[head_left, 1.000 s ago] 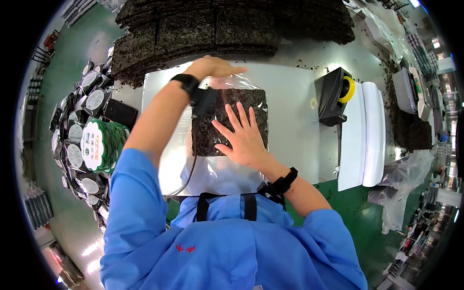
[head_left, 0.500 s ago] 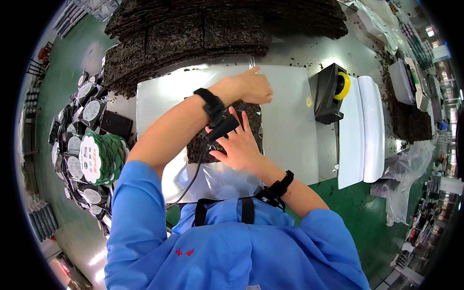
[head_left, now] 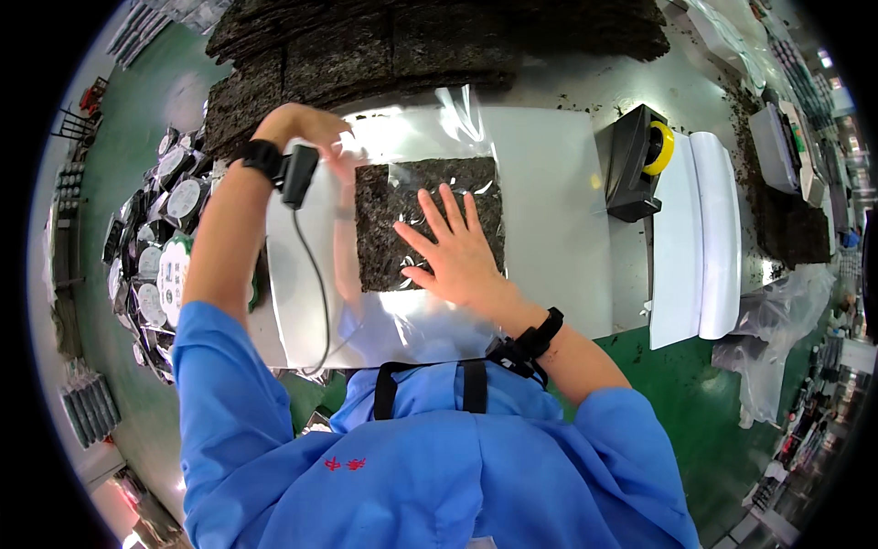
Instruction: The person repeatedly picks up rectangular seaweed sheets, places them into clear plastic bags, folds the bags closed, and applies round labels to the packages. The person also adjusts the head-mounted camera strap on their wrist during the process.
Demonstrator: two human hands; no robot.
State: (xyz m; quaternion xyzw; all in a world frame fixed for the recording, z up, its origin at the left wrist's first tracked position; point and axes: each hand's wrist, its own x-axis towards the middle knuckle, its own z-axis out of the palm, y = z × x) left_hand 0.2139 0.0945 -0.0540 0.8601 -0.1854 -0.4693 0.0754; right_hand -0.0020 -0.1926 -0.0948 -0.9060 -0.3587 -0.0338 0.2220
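A square dark sheet of dried seaweed (head_left: 382, 220) lies on a white board (head_left: 558, 220), with clear plastic film (head_left: 425, 334) over it and past its near and far edges. My right hand (head_left: 462, 261) rests flat on the film-covered seaweed, fingers spread. Beyond the sheet's upper left corner is my left hand (head_left: 318, 130), bent at the wrist with fingers pointing down toward the board. Those fingers are smeared and partly hidden, so a hold on the film cannot be made out.
Large stacks of seaweed sheets (head_left: 338, 69) stand along the far side. To the right are a black tape dispenser (head_left: 629, 169) with yellow tape, white sheeting (head_left: 718, 242) and crumpled clear plastic (head_left: 768, 316). Several dark packs with round labels (head_left: 183, 197) are heaped at the left.
My left hand has swung from the sheet's far right corner over to its far left, uncovering the seaweed. My right hand stays spread on the sheet.
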